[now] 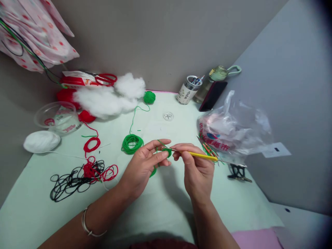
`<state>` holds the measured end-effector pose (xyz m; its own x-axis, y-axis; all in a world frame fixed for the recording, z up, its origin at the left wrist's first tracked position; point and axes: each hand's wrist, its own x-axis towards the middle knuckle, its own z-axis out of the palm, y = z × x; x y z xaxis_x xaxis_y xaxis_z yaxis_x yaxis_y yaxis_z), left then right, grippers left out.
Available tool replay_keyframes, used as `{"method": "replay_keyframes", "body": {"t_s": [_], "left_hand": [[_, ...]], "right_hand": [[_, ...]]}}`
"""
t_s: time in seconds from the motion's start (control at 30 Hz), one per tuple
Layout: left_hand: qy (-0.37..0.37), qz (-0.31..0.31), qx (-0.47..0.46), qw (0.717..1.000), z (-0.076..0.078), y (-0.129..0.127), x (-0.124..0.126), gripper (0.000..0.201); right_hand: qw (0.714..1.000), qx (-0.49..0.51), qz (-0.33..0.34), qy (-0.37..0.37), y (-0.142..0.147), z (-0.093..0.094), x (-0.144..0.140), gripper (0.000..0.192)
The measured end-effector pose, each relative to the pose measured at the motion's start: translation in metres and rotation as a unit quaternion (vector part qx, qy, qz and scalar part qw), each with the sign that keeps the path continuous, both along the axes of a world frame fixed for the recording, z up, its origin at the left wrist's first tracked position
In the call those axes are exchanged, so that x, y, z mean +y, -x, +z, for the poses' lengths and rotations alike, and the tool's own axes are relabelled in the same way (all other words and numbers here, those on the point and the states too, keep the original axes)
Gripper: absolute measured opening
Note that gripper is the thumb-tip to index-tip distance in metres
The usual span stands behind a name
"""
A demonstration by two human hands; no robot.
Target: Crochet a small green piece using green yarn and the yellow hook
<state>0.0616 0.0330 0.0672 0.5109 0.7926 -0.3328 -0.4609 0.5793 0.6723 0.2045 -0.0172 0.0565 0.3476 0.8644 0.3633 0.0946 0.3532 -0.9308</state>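
Table, pale-covered: carries everything below, with a bare middle, presumably to leave the hands room.

Plastic bag, printed in red: slumped at the right, out of the forearms' way.

White stuffing, loose: heaped at the back left, apart from the hands.

Right hand: thumb and fingers clamped on the handle of a hook, which slants over the hand with its tip toward the left, probably for fine control.

Left hand: thumb and fingers pinched on a small green piece; a green strand crosses the index finger, likely for tension.

Black yarn, tangled with red yarn: left of the left forearm — aside from the green.

Can of pens: upright at the back, which keeps the pens gathered.

Coil of green yarn: just beside the left hand, seemingly so it can feed freely; a strand links it to a green ball behind.

Hook, yellow-handled: tip at the green piece.

Green piece: between the hands, above the table — steadied, it seems, for the hook; stitches too small to read.
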Motion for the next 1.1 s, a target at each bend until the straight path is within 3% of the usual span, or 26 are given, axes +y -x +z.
{"method": "replay_keyframes", "body": {"t_s": [0.23, 0.4, 0.53, 0.7, 0.8, 0.87, 0.97, 1.03, 1.1], "left_hand": [[0.002, -0.036, -0.046, 0.998, -0.001, 0.000, 0.004, 0.020], [-0.024, -0.044, -0.035, 0.998, 0.001, 0.003, 0.003, 0.016], [-0.045, -0.029, 0.014, 0.998, 0.001, 0.006, 0.003, 0.015], [-0.090, -0.009, 0.055, 0.994, -0.001, 0.006, 0.003, 0.014], [-0.116, 0.005, 0.057, 0.992, -0.002, 0.004, 0.001, 0.020], [-0.115, 0.015, 0.043, 0.992, 0.000, 0.003, 0.000, 0.028], [-0.039, -0.007, -0.016, 0.999, 0.003, 0.002, -0.001, 0.034], [0.026, -0.049, -0.058, 0.997, 0.005, 0.004, 0.001, 0.036], [0.058, -0.071, -0.080, 0.993, 0.005, 0.005, 0.002, 0.035]], "right_hand": [[0.984, 0.175, 0.034, 0.028, -0.003, 0.000, 0.006, 0.016], [0.979, 0.196, 0.049, 0.031, -0.004, 0.003, 0.008, 0.020], [0.993, 0.115, 0.039, -0.005, -0.005, 0.004, 0.002, 0.021], [0.995, -0.083, -0.033, -0.044, -0.004, 0.007, -0.006, 0.023], [0.966, -0.225, -0.058, -0.109, -0.003, 0.003, -0.009, 0.026], [0.929, -0.335, -0.072, -0.136, -0.002, -0.002, -0.010, 0.027], [0.880, -0.434, -0.118, -0.154, -0.001, -0.008, -0.011, 0.032], [0.902, -0.390, -0.114, -0.147, 0.000, -0.007, -0.011, 0.031], [0.955, -0.258, -0.084, -0.123, -0.001, -0.002, -0.009, 0.027]]}}
